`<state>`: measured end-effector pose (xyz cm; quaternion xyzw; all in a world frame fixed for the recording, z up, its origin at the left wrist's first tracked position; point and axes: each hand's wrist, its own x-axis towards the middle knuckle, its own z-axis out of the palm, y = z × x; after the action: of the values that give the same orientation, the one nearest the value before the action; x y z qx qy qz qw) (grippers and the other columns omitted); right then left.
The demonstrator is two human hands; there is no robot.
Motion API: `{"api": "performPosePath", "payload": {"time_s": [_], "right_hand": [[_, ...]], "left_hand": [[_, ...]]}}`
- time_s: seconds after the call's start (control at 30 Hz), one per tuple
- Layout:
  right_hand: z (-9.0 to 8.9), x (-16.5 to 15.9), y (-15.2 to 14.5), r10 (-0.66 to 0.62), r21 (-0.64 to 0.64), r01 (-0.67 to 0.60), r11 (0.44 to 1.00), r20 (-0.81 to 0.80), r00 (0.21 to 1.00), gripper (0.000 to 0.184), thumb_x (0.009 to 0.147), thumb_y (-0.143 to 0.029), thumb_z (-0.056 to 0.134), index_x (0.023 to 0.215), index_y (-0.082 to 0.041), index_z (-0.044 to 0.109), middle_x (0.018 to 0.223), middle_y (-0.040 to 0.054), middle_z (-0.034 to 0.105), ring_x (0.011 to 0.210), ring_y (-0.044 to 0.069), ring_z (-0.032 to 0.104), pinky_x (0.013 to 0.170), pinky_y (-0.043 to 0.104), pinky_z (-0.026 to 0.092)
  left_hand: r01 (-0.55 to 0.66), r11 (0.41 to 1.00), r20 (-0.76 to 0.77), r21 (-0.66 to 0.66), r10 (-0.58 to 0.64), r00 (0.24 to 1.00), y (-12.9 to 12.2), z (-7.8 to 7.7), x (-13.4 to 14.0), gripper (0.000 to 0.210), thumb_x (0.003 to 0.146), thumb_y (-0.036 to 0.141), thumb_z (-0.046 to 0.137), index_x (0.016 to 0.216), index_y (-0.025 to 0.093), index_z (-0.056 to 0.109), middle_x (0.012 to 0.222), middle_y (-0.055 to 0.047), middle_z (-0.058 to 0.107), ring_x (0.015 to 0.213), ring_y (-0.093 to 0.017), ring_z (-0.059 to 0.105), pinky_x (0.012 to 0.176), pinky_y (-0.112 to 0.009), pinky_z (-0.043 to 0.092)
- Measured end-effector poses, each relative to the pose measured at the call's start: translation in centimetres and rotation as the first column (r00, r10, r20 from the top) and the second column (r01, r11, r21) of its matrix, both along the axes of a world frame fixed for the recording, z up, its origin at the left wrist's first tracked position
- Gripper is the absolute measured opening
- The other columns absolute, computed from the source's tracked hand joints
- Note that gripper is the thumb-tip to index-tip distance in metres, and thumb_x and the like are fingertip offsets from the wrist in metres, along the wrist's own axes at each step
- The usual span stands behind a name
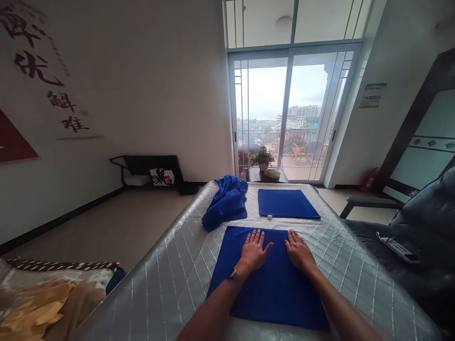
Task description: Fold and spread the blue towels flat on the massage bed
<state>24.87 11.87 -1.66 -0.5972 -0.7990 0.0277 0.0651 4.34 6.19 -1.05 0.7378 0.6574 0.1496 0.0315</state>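
Observation:
A flat blue cloth (273,289) lies squared out in front of me on a silver quilted table cover (170,279). My left hand (255,250) rests palm down on it near its far edge, fingers stretched forward; a watch is on that wrist. My right hand (299,252) lies flat near the far right corner, its fingers extended too. Beyond the hands is a second blue cloth (287,203), laid flat with a small white tag at its near edge. Left of that, a crumpled blue cloth (227,201) sits in a heap.
A black armchair (426,227) with a power strip (398,248) on its seat stands to the right. Past the table's far end, a small stand (252,176) holds a potted plant (263,158). Brown and yellow material (39,308) lies at the lower left.

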Motion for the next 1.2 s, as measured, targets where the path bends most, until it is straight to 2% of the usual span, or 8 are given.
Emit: {"api": "performPosePath", "payload": {"time_s": [0.1,0.2,0.63,0.77,0.93,1.03,1.1,1.2], "right_hand": [[0.1,-0.1,0.0,-0.006,-0.013,0.006,1.000,-0.004,1.000,0.064,0.102,-0.037,0.021,0.158,-0.004,0.026,0.166,0.0126,0.022,0.154,0.021,0.016,0.124,0.039,0.013],[0.2,-0.1,-0.2,-0.009,-0.015,0.009,1.000,-0.003,1.000,0.064,0.102,-0.036,0.021,0.158,-0.004,0.026,0.166,0.0129,0.021,0.154,0.021,0.016,0.124,0.038,0.012],[1.4,0.0,0.1,0.025,-0.052,-0.021,0.998,0.068,0.997,0.065,0.103,-0.037,0.018,0.157,-0.003,0.026,0.166,0.0132,0.021,0.154,0.022,0.015,0.124,0.040,0.014],[0.3,0.2,0.2,0.033,-0.012,-0.032,0.999,0.040,0.999,0.065,0.103,-0.037,0.018,0.158,-0.004,0.026,0.166,0.0124,0.022,0.154,0.021,0.016,0.124,0.039,0.016],[-0.1,0.3,0.5,0.034,0.009,-0.034,0.999,0.041,0.999,0.065,0.102,-0.036,0.020,0.157,-0.003,0.027,0.165,0.0133,0.023,0.153,0.022,0.017,0.124,0.040,0.016],[0.0,0.3,0.5,0.042,0.000,-0.042,0.999,0.049,0.998,0.064,0.102,-0.035,0.020,0.157,-0.003,0.027,0.165,0.0133,0.023,0.153,0.023,0.018,0.124,0.040,0.016],[0.2,0.3,0.4,0.041,-0.009,-0.041,0.999,0.047,0.998,0.064,0.102,-0.035,0.019,0.158,-0.003,0.026,0.166,0.0131,0.023,0.153,0.022,0.017,0.124,0.040,0.016],[0.5,0.1,0.1,0.026,-0.017,-0.026,1.000,0.016,1.000,0.064,0.103,-0.036,0.019,0.158,-0.004,0.025,0.166,0.0122,0.023,0.153,0.021,0.017,0.124,0.039,0.015]], "left_hand": [[-0.171,0.984,-0.046,-0.052,0.168,0.985,-1.1,0.7,-5.8,0.084,0.099,0.068,0.009,0.156,0.011,0.034,0.164,-0.014,0.029,0.153,-0.028,0.022,0.125,-0.048,0.019],[-0.268,0.961,-0.071,-0.071,0.263,0.962,-1.7,0.9,-9.2,0.089,0.097,0.071,0.007,0.157,0.009,0.031,0.165,-0.016,0.024,0.154,-0.029,0.020,0.125,-0.047,0.019],[-0.277,0.952,-0.093,-0.131,0.267,0.959,-2.4,0.9,-10.5,0.091,0.097,0.070,0.009,0.156,0.003,0.029,0.165,-0.018,0.022,0.153,-0.027,0.021,0.126,-0.043,0.016],[-0.309,0.949,-0.122,-0.055,0.301,0.946,-1.2,1.6,-8.3,0.090,0.098,0.067,0.009,0.153,0.000,0.036,0.162,-0.022,0.030,0.152,-0.030,0.025,0.125,-0.044,0.019],[0.009,1.000,-0.055,0.024,-0.008,0.998,1.1,2.0,0.8,0.082,0.101,0.062,0.008,0.152,0.006,0.040,0.160,-0.016,0.038,0.151,-0.025,0.029,0.125,-0.039,0.022],[0.096,0.995,-0.036,0.001,-0.096,0.995,2.1,1.4,4.3,0.074,0.102,0.059,0.009,0.155,0.016,0.038,0.161,-0.009,0.038,0.152,-0.022,0.027,0.125,-0.040,0.022],[0.071,0.997,-0.027,-0.022,-0.072,0.997,2.2,1.1,3.8,0.072,0.102,0.060,0.010,0.156,0.021,0.037,0.162,-0.006,0.037,0.152,-0.023,0.026,0.125,-0.043,0.021],[-0.030,0.999,-0.024,-0.044,0.029,0.999,1.6,0.8,-0.7,0.075,0.100,0.064,0.010,0.156,0.021,0.037,0.162,-0.007,0.036,0.153,-0.026,0.025,0.125,-0.047,0.019]]}}
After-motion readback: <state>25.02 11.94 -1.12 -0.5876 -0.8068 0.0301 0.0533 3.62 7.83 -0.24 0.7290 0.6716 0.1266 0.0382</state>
